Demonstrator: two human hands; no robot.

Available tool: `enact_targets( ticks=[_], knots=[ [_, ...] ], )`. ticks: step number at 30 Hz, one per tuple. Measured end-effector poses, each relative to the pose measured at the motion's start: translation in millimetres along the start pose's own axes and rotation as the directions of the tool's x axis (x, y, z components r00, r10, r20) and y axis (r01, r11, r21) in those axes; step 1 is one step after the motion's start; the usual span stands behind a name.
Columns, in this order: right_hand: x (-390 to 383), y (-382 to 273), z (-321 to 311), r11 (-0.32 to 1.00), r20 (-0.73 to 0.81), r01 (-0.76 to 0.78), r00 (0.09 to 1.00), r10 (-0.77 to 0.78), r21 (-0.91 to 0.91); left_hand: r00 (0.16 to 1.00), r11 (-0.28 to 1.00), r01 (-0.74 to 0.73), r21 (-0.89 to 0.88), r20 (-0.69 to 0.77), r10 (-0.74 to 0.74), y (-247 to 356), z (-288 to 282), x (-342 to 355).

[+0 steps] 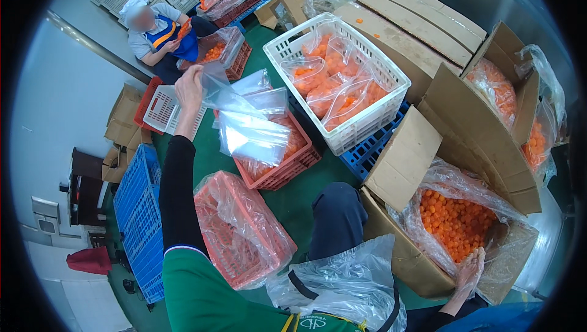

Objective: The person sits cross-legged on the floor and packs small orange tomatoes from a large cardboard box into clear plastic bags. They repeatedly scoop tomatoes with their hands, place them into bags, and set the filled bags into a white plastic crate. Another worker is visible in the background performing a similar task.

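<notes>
My left hand (189, 87) is raised with its fingers pinched on the top of a clear plastic bag (215, 85). The bag hangs over a stack of flat clear bags (254, 139), which lies across a red crate (284, 172) containing bagged orange pieces. At the lower right, my right hand (469, 269) rests at the near edge of an opened cardboard box (406, 255), its fingers stretched out against the plastic liner (437, 179). Small, rounded orange pieces (455, 222) are heaped inside that liner.
A white crate (342, 136) of filled bags stands on a blue pallet (361, 164). Nearer me is a red crate (211, 243) lined with clear plastic. More cardboard boxes (422, 17) line the right. A seated co-worker (162, 35) handles orange pieces at the back left.
</notes>
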State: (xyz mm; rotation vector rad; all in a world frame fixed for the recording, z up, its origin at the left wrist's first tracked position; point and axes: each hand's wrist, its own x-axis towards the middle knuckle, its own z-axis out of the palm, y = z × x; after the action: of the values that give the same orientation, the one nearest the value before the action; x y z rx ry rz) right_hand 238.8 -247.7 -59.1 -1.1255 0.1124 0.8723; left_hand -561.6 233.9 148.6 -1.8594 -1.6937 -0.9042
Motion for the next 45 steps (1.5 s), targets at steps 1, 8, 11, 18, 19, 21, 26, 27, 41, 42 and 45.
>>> enact_targets(
  ticks=[1,8,11,18,19,21,26,27,41,42,45],
  knots=[
    [1,0,-1,1.0,0.023,-0.004,1.0,0.004,-0.01,1.0,1.0,-0.006,0.003,-0.017,0.006,3,-3,6],
    [5,-1,-8,0.999,0.059,-0.007,0.998,0.01,-0.047,0.984,0.985,0.175,-0.002,-0.017,-0.175,31,-58,27],
    [8,-4,-15,0.999,0.067,-0.004,0.998,0.007,-0.04,0.981,0.982,0.19,-0.011,0.037,-0.19,42,-80,26],
    [1,1,-5,0.999,0.072,0.029,0.997,-0.028,-0.02,0.94,0.963,0.267,0.03,0.213,-0.267,-10,-67,25],
    [0,-3,-6,0.999,0.064,0.034,0.997,-0.033,-0.023,0.94,0.969,0.244,0.043,0.237,-0.247,-17,-47,18],
    [2,-2,-4,1.0,0.053,0.004,0.999,-0.002,-0.026,0.928,0.97,0.232,0.068,0.284,-0.241,-33,-24,3],
    [-1,-4,-6,0.999,0.074,0.012,0.997,-0.01,-0.032,0.858,0.943,0.241,0.23,0.404,-0.318,-51,45,-40],
    [-2,-4,-5,0.999,0.069,0.018,0.997,-0.015,-0.038,0.847,0.936,0.257,0.239,0.411,-0.338,-52,55,-47],
    [1,-5,-11,0.999,0.028,-0.013,1.0,0.014,-0.04,0.979,0.942,-0.131,0.308,0.191,0.074,16,81,-149],
    [2,-4,-13,0.999,0.048,-0.026,0.998,0.027,-0.031,0.966,0.968,-0.124,0.219,0.249,0.067,22,78,-168],
    [3,-6,-22,0.999,0.104,-0.033,0.994,0.035,-0.022,0.889,0.999,0.031,0.038,0.456,-0.045,70,70,-223]
  ],
)
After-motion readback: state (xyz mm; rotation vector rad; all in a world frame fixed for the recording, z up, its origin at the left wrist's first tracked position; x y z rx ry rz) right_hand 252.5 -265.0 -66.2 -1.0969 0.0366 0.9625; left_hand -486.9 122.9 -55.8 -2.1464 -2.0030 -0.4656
